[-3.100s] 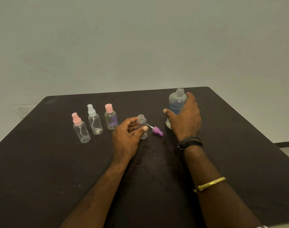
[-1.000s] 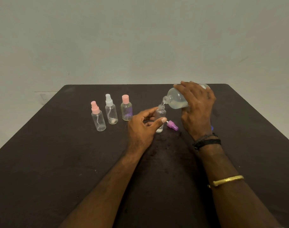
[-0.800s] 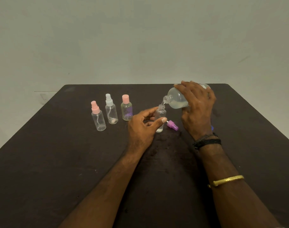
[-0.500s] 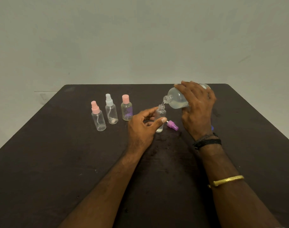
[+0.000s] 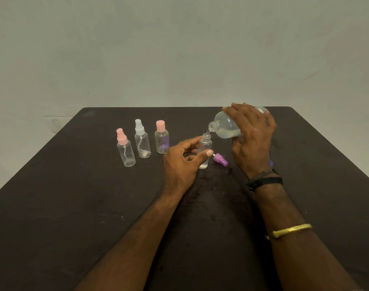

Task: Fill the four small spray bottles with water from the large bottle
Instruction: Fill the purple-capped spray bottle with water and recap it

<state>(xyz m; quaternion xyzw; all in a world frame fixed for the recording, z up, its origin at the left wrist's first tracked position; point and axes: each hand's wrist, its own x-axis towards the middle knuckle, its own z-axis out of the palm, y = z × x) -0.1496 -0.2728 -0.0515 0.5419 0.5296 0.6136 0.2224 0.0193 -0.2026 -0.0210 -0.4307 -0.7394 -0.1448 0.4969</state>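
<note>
My right hand [image 5: 252, 139] grips the large clear bottle [image 5: 224, 127], tipped on its side with its mouth over the neck of an uncapped small spray bottle [image 5: 204, 148]. A thin stream of water runs into it, and a little water sits at its bottom. My left hand [image 5: 181, 162] holds that small bottle upright on the dark table [image 5: 74, 206] between thumb and fingers. Its purple spray cap [image 5: 220, 160] lies on the table just to the right. Three capped small bottles stand at the left: pink-topped [image 5: 125, 151], white-topped [image 5: 142, 141] and pink-capped [image 5: 162, 137].
A small blue thing [image 5: 271, 163], mostly hidden, peeks out from behind my right wrist. The table's far edge runs just behind the bottles, with a plain wall beyond.
Since three seconds ago my right hand lifted the large bottle off the table and tipped it over the small bottle. Over the last second both hands have held nearly still while water pours.
</note>
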